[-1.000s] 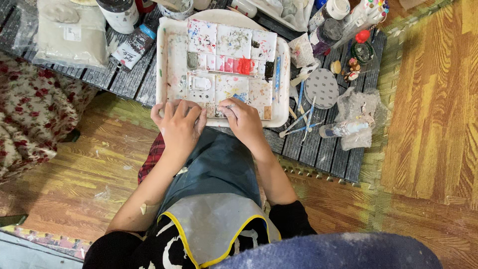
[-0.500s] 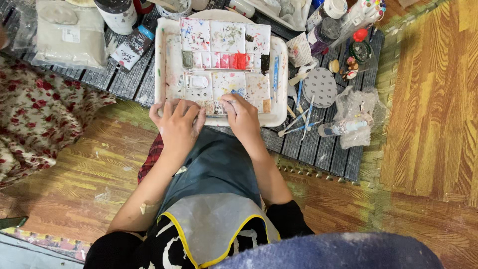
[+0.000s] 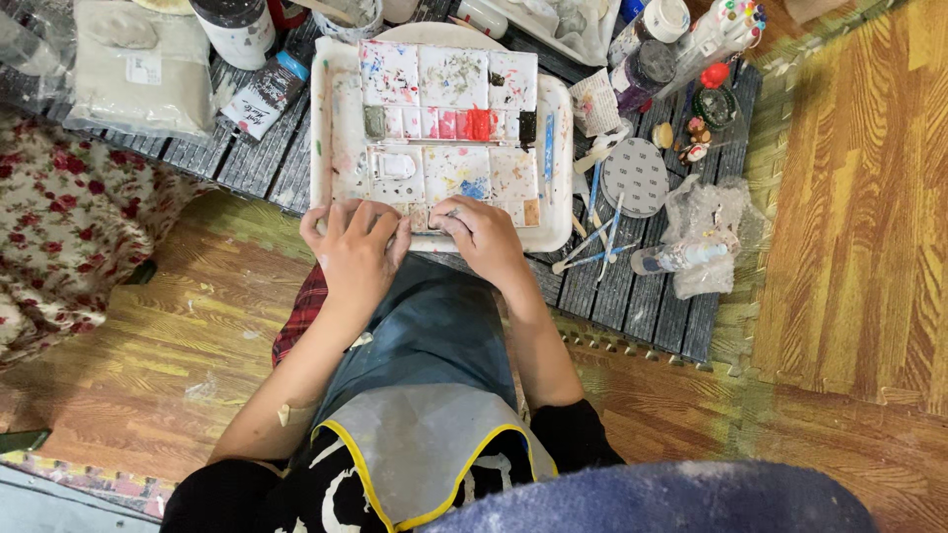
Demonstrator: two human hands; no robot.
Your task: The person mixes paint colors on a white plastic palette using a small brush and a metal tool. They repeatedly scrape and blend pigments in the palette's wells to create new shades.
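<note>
Head view: both hands are resting on the near edge of a white paint-stained tray [image 3: 331, 118], left hand [image 3: 357, 252] spread flat, right hand [image 3: 486, 235] curling around something hidden.

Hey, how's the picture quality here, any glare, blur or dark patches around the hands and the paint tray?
Head view: even, soft light, no hard shadows; left hand and right hand sharp at the white paint tray; mild sheen on the wooden floor; blue cloth at the bottom edge is blurred, too close to focus.

1 head camera looks steeply down, close above the tray [image 3: 326, 148].
</note>
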